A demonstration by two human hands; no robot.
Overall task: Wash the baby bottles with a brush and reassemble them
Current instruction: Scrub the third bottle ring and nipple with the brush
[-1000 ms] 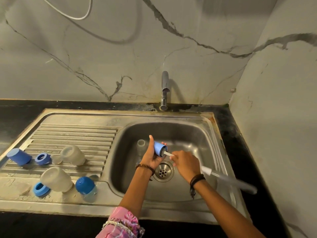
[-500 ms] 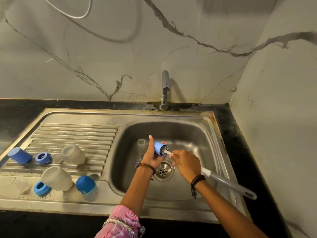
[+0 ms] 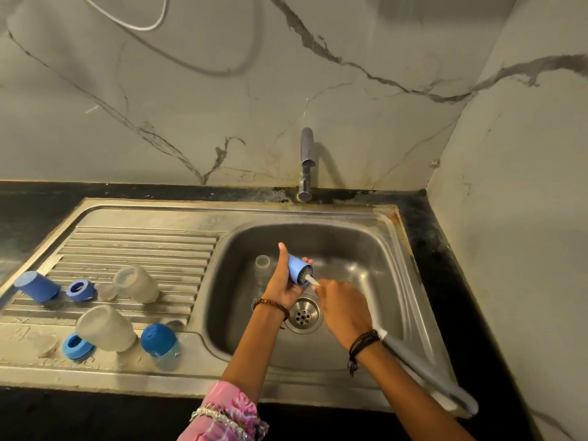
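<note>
Over the sink basin (image 3: 359,249), my left hand (image 3: 284,283) grips a small blue bottle cap (image 3: 299,270) with its open end turned right. My right hand (image 3: 342,308) holds the bottle brush (image 3: 420,364) near its head. The bristles sit inside the cap. The grey handle runs back along my right forearm toward the lower right. A clear bottle part (image 3: 262,264) stands in the basin behind my left hand.
On the ribbed drainboard (image 3: 143,246) lie two clear bottles (image 3: 136,283) (image 3: 106,327), a blue cap (image 3: 36,286), two blue rings (image 3: 79,291) (image 3: 74,345), and a capped bottle (image 3: 160,343). The tap (image 3: 306,163) stands behind the basin. The drain (image 3: 303,315) lies below my hands.
The brush handle has swung lower and to the right, and the bristles have pushed deeper into the blue cap. My left hand has held its place.
</note>
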